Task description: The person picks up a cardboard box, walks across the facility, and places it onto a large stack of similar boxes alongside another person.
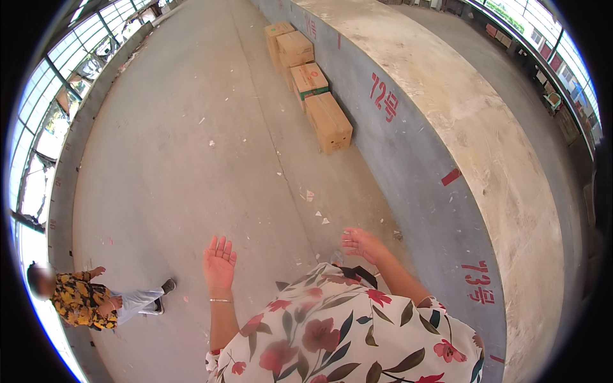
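My left hand [219, 263] is raised in front of me with the palm showing and the fingers stretched out; a thin bracelet circles its wrist. My right hand [364, 245] is held out a little to the right, fingers apart and bent slightly. Neither hand holds or touches anything. Below both lies the concrete floor [172, 191], with small white scraps [310, 196] scattered ahead of the hands. The grey wall [415, 166] is nearest to my right hand, apart from it. A white floral top [357, 338] covers my body and upper arms.
Several brown cardboard boxes [330, 124] stand in a row along the wall ahead. The wall has a broad, pale top [472, 108] and red painted markings. At the left, another person [83, 300] in a yellow-and-black patterned shirt stands near a low wall [62, 191] below large windows.
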`<act>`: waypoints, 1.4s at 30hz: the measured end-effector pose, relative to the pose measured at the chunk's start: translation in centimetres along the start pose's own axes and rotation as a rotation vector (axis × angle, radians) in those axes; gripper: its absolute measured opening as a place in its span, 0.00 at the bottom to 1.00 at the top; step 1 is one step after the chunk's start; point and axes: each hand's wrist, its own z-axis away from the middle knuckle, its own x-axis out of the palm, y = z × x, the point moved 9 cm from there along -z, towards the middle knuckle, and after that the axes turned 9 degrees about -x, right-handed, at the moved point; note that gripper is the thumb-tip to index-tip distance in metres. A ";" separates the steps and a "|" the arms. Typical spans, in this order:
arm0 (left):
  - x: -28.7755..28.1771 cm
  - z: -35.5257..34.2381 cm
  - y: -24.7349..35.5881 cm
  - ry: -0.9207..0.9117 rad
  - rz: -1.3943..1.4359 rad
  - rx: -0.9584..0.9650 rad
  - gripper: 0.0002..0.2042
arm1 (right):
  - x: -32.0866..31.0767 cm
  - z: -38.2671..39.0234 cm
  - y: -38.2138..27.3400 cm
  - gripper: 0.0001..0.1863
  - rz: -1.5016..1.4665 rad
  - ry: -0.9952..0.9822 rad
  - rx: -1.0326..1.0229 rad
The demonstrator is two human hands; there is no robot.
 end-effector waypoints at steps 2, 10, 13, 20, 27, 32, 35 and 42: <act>-0.5 0.2 2.2 0.043 -0.036 0.027 0.23 | 2.6 -1.9 -1.1 0.26 0.051 -0.060 -0.024; 6.1 -10.9 0.6 0.070 -0.041 -0.001 0.22 | -2.3 -11.4 -10.7 0.21 0.056 0.001 0.028; 5.5 -14.7 1.5 0.082 -0.044 -0.015 0.22 | -3.5 -12.8 -9.3 0.22 0.026 0.072 0.097; 9.9 -29.3 3.9 0.016 -0.039 -0.130 0.20 | -7.4 -18.3 -11.4 0.25 -0.032 0.281 0.051; 20.2 -43.4 6.2 -0.202 -0.189 -0.233 0.19 | -8.0 -24.6 -16.0 0.25 -0.079 0.476 0.005; 25.1 -49.8 4.8 -0.266 -0.261 -0.336 0.20 | -7.1 -27.9 -17.5 0.24 -0.159 0.518 0.052; 27.9 -53.2 3.5 -0.294 -0.311 -0.370 0.19 | -8.9 -29.5 -17.7 0.23 -0.201 0.614 0.085; 28.8 -61.5 5.1 -0.097 -0.404 -0.386 0.18 | -14.8 -39.3 -21.6 0.24 -0.194 0.652 0.073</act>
